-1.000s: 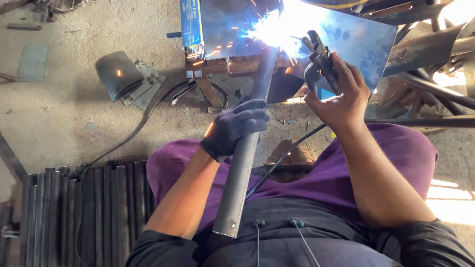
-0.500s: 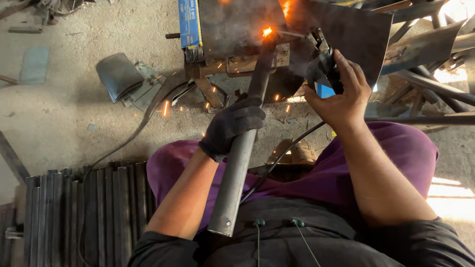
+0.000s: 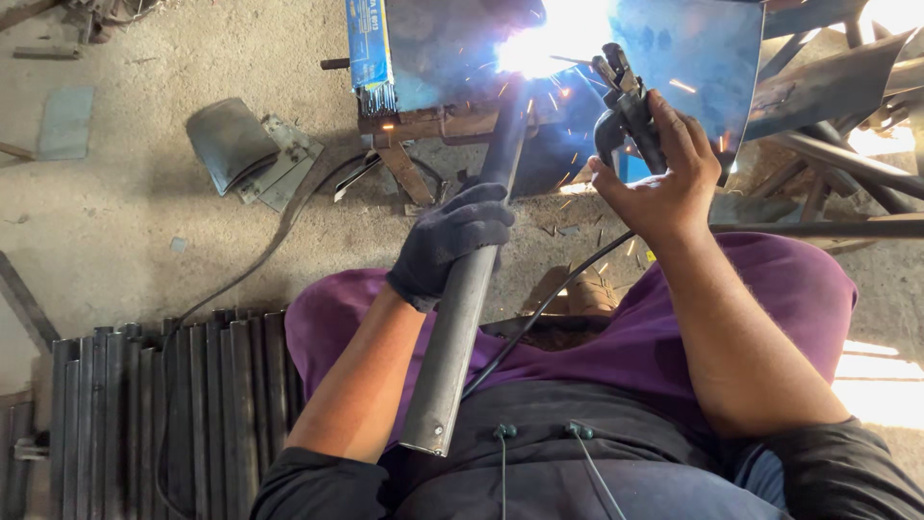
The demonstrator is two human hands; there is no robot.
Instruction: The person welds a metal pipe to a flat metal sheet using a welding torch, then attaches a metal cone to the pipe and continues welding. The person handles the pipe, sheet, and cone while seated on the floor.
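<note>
Dusty concrete floor (image 3: 125,221): row of dark steel bars (image 3: 164,404), curved metal scraps (image 3: 241,144), black cable (image 3: 269,250)

Black knit glove (image 3: 448,241) on grey steel pipe (image 3: 460,318). Black holder (image 3: 626,116), black cable (image 3: 539,313). Blue-white arc glare (image 3: 549,43) with orange sparks. Purple trousers (image 3: 674,337), dark grey shirt (image 3: 577,481). Blue rod box (image 3: 369,48). Rusty brown bracket (image 3: 414,125). Dull grey bars (image 3: 144,404) on tan floor (image 3: 115,221).

Left hand (image 3: 450,241): our dark-gloved grip wraps the long grey steel tube (image 3: 460,318).
Right hand (image 3: 659,183): we hold the black electrode holder (image 3: 626,111).
Arc (image 3: 553,43): bright white, sparking.
</note>
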